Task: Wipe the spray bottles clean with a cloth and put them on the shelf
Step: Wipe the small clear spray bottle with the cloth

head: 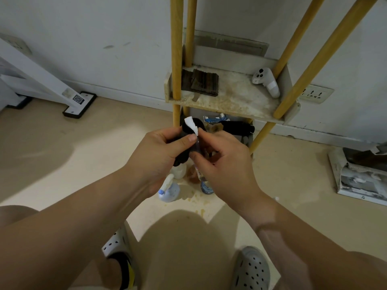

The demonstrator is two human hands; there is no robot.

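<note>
- Roughly at the middle of the scene, both hands met in front of the shelf, just above the floor.
- The left hand had its fingers curled round a black cloth, the thumb pressed on top; a white tag stuck up from the cloth's far end.
- The right hand had its fingers wrapped round a slim clear spray bottle, which hung tilted with its bluish base pointing down and near.
- The cloth lay against the upper part of that bottle, between the two thumbs; the bottle's head was hidden by cloth and fingers.
- A white and blue spray bottle stood on the floor below the left wrist, with a small white bottle just beyond it.
- Yellowish stains marked the floor near these bottles.
- On the stained shelf board lay a dark folded cloth at the left and a white controller at the right, well apart.
- Wooden posts rose from the board's corners.
- Below the board sat dark items and a blue and white packet, too hidden to tell further.
- A wall socket sat right of the shelf.
</note>
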